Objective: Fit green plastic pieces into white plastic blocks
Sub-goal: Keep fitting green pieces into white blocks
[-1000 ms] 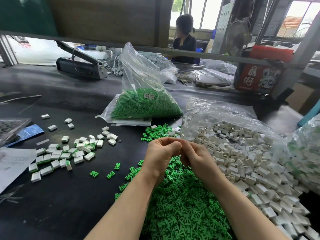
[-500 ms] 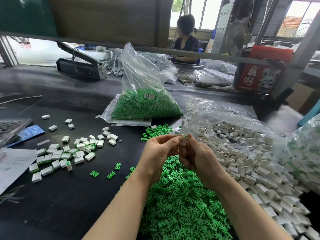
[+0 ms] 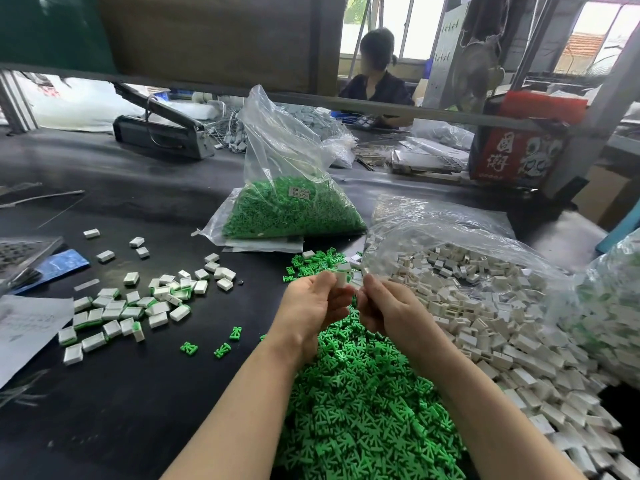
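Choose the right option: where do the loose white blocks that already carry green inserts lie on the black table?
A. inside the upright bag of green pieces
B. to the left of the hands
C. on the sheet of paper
B: the finished blocks lie scattered on the black table, left of the left hand.

I see my left hand and right hand bare. Both forearms are uncovered too. No gloves, rings or sleeves show.

Large white Chinese characters, "国" topmost, on the red box; small unreadable label on the green-piece bag.
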Motion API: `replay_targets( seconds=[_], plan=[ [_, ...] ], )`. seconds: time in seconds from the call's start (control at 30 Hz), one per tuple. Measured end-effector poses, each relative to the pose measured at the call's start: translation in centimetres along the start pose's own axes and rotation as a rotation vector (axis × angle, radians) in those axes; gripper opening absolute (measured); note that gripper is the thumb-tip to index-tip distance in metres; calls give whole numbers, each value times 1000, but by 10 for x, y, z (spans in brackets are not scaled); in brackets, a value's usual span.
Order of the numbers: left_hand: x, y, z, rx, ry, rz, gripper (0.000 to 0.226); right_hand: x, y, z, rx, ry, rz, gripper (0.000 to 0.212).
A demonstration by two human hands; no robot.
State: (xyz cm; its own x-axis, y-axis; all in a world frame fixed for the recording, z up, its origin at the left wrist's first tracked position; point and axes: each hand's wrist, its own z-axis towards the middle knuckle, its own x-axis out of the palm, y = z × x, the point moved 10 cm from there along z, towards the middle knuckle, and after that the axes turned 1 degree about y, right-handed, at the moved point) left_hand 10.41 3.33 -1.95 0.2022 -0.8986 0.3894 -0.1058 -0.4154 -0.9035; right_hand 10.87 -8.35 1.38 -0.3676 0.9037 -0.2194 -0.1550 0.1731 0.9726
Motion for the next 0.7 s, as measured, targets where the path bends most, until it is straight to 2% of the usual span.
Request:
replay_targets(
  seconds=[0.13, 0.3, 0.53, 0.7],
  plan=[
    [-34, 4, 7, -146, -160, -235, 28, -8, -5, 2, 22, -16, -177, 42],
    [-81, -3, 12, -167, -292, -626, 33, -17, -13, 3, 76, -44, -280, 41],
    [-128, -19, 14, 0, -452, -915, 42, -42, -15, 2, 106, -158, -434, 31],
    [-146, -28, 7, 166, -510, -1114, 44, -64, 0, 1, 44, -287, -703, 22]
  ],
)
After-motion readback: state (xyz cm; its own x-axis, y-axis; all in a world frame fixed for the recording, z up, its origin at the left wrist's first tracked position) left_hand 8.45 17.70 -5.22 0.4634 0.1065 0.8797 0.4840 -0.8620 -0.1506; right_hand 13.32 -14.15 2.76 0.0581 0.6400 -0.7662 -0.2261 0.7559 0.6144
